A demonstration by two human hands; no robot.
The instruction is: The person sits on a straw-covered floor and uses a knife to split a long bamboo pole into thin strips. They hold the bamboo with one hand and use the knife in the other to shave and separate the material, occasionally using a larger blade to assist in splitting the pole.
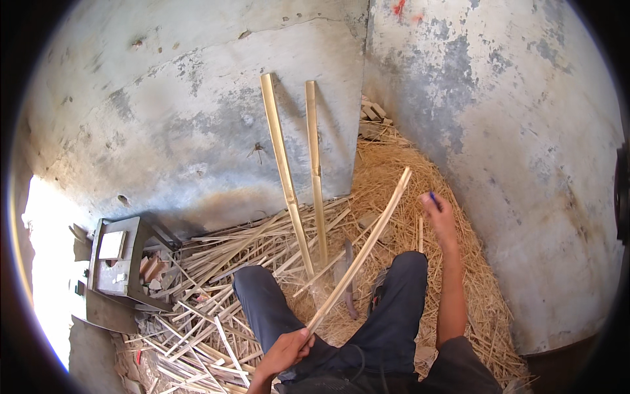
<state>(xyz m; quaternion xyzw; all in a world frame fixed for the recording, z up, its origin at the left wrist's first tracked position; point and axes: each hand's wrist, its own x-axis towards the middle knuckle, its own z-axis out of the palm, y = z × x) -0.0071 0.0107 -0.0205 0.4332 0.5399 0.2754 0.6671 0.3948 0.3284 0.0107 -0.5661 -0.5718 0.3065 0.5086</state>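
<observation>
My left hand (287, 352) is closed around the lower end of a long pale split-bamboo strip (367, 256). The strip slants up and away to the right between my knees. Off to the right of its far end, my right hand (440, 220) is raised and closed on a small dark blue pen-like thing (433, 199); most of it is hidden by the fingers. On the ground between my legs, partly behind the strip, lies a grey blade-like tool with a brownish handle (352, 308).
Two split bamboo lengths, a left one (279, 141) and a right one (314, 131), lean on the stained wall (164, 118). Thin strips (230, 348) litter the floor on the left. Shavings (387, 157) heap up at right. A metal-framed box (117, 262) stands at left.
</observation>
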